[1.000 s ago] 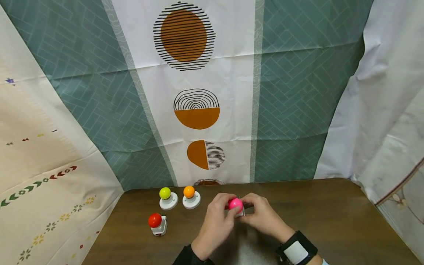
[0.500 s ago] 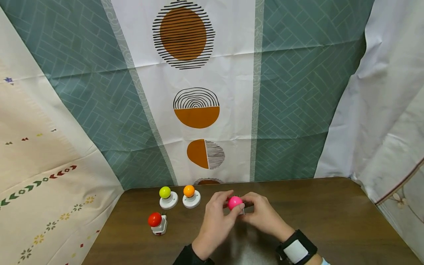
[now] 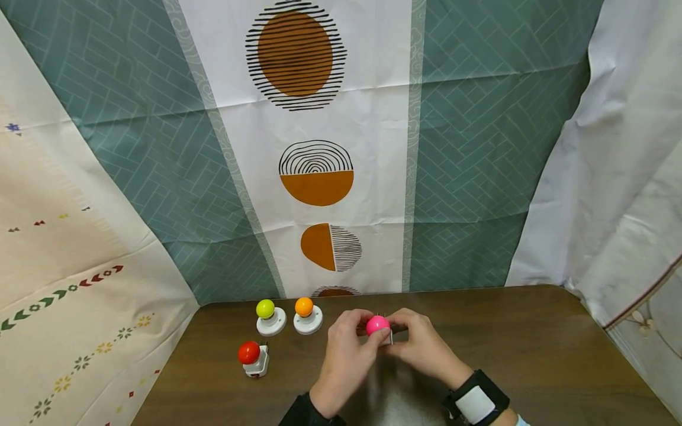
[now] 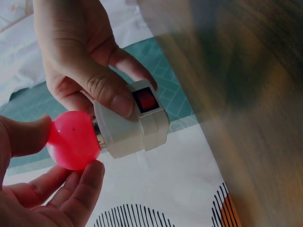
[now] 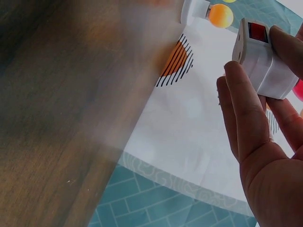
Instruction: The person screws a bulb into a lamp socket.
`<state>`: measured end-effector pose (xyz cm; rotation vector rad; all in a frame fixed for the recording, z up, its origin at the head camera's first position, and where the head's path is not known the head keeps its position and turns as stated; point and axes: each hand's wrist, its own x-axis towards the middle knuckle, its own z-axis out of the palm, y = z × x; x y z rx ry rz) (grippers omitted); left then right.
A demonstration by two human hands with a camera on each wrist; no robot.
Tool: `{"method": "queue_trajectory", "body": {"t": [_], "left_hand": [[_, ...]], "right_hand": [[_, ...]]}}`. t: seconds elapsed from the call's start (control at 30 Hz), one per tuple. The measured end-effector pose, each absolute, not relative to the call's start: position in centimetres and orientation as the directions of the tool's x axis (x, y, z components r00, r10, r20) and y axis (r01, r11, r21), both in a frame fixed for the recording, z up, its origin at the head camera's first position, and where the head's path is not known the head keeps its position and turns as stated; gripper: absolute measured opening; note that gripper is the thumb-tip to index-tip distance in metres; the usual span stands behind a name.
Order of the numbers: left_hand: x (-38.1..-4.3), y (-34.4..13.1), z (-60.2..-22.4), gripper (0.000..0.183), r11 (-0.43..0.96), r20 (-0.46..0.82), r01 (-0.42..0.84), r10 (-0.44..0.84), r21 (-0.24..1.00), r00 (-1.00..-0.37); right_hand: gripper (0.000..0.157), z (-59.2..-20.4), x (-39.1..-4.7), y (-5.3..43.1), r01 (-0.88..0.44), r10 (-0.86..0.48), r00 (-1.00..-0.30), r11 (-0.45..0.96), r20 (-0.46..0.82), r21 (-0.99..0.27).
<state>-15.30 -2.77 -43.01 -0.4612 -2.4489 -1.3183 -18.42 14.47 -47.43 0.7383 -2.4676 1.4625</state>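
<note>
Near the table's back edge my left hand (image 3: 343, 358) pinches a pink light bulb (image 4: 73, 142) between thumb and fingertips. My right hand (image 3: 423, 349) grips a white lamp socket (image 4: 128, 135) with a red rocker switch (image 4: 147, 99) on its side. In the left wrist view, a strip of the bulb's metal screw base shows at the socket's mouth, the rest inside it. From the right wrist view, the socket (image 5: 262, 61) lies between my right thumb and fingers, and only a sliver of the pink bulb shows at the edge.
On the brown table (image 3: 533, 355), a yellow-green bulb (image 3: 265, 309) and an orange bulb (image 3: 304, 307) stand in round white bases at the back left. A red bulb (image 3: 248, 352) in a white switched socket (image 3: 258, 364) lies in front of them. Patterned cloth (image 3: 469, 177) hangs behind.
My left fingers shift slightly around the pink bulb, and the left hand moves a touch to the left. My right hand keeps its hold on the socket in nearly the same place.
</note>
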Motion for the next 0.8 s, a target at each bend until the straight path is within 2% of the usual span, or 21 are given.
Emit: {"method": "queue_trajectory", "body": {"t": [0.33,0.63,0.8], "left_hand": [[-15.38,-2.62,-43.39,0.021,0.531,0.444,0.459,0.166,0.712,-0.881],[-15.47,-2.99,-43.11,0.024,0.527,0.425,0.503,0.272,0.685,-0.864],[-15.19,-2.87,-42.97,0.035,0.505,0.392,0.453,0.230,0.734,-0.891]], "right_hand": [[0.028,-47.33,-18.46,14.51,-0.514,-0.337,-0.853,0.403,0.400,-0.757],[0.031,-47.08,-18.34,14.48,-0.522,-0.342,-0.850,0.435,0.401,-0.734],[0.031,-46.92,-18.21,14.54,-0.507,-0.327,-0.859,0.443,0.393,-0.739]]}}
